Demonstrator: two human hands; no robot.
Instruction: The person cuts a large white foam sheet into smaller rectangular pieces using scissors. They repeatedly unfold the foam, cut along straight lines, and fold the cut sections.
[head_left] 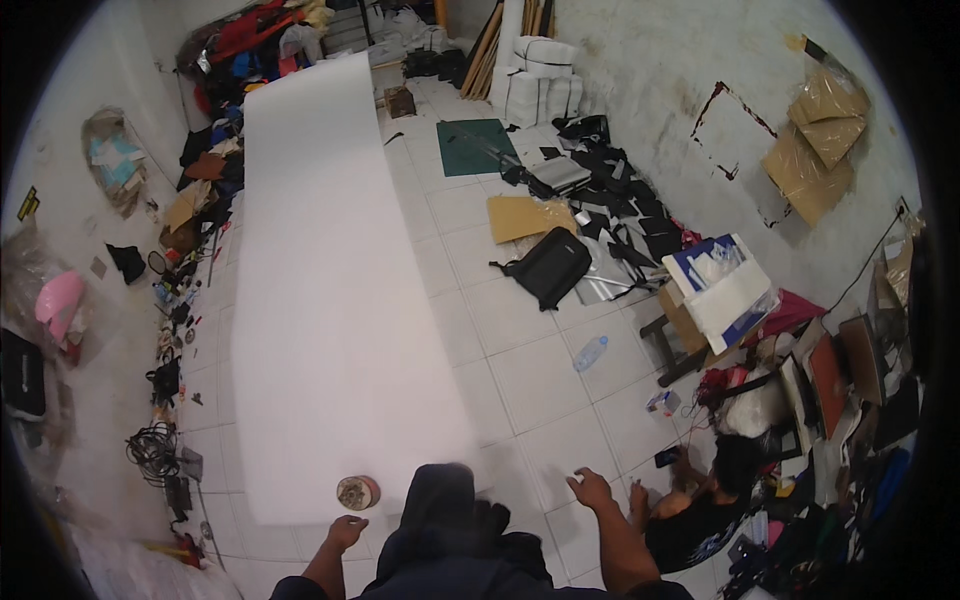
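A long white sheet (320, 270) lies flat on the tiled floor, running from near my feet to the far end of the room. My left hand (347, 531) hangs with curled fingers just past the sheet's near edge, beside a small round tin (357, 492) that rests on the sheet's corner. It holds nothing that I can see. My right hand (590, 488) hovers over bare tiles to the right of the sheet, fingers spread, empty. My dark-clothed body (445, 540) fills the space between both arms.
A person in dark clothes (705, 500) sits on the floor at my right. A black bag (552, 265), cardboard (525, 215), a green mat (477, 146) and a plastic bottle (590, 353) lie right of the sheet. Clutter and cables (155, 450) line the left wall.
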